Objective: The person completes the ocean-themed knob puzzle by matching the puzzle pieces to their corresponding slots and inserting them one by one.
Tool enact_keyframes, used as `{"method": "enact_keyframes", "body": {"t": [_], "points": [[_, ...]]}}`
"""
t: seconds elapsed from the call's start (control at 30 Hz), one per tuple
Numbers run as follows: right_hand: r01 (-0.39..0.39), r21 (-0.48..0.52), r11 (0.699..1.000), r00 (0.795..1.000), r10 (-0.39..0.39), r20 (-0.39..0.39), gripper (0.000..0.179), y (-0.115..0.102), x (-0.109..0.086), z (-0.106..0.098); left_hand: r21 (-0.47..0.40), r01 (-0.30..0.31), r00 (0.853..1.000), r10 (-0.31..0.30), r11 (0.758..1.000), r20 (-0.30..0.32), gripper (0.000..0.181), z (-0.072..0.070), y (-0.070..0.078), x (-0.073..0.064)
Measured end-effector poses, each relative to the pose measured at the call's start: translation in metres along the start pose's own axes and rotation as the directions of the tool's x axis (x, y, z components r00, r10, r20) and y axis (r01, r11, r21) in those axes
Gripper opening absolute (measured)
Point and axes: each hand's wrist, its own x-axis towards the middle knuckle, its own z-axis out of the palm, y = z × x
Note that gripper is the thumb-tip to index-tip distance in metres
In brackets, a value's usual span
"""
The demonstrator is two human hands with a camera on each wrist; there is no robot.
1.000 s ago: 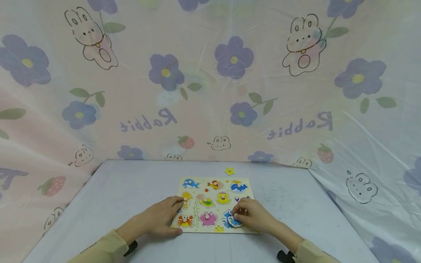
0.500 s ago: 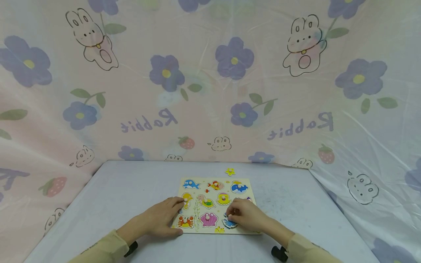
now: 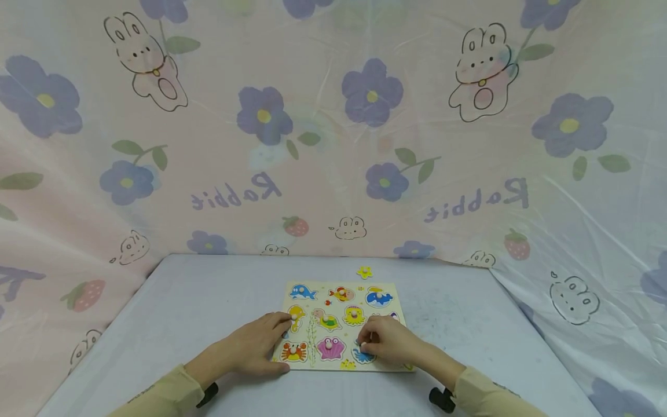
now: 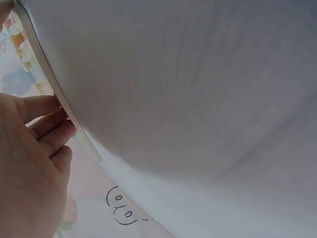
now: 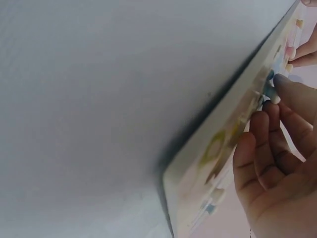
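A cream knob puzzle board (image 3: 359, 301) with several sea-animal pieces lies flat on the table. My right hand (image 3: 393, 340) pinches the small knob of a blue sea-creature piece (image 3: 363, 356) at the board's front right. That piece sits over its slot, partly covered by the fingers. In the right wrist view, thumb and forefinger meet at the white knob while the other fingers of the right hand (image 5: 280, 171) stay loosely bent. My left hand (image 3: 255, 343) rests along the board's left side, its fingertips beside the seahorse piece (image 3: 296, 317) and the thumb at the front corner.
A yellow star piece (image 3: 365, 272) lies on the white table (image 3: 219, 289) just behind the board. Behind the table hangs a printed curtain (image 3: 323, 145). The pink shell piece (image 3: 330, 348) and red crab piece (image 3: 294, 351) sit in the front row.
The right hand has moved slightly left with the blue piece, which has gone from overlapping its slot askew to sitting over it. The left hand has stayed in place.
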Motion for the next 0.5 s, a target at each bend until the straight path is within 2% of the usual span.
{"method": "enact_keyframes", "body": {"t": [0.5], "points": [[-0.018, 0.013, 1.000, 1.000, 0.018, 0.020, 0.008, -0.0009, 0.0006, -0.0008, 0.006, 0.012, 1.000, -0.012, 1.000, 0.003, 0.097, 0.0023, 0.0001, 0.0007]]}}
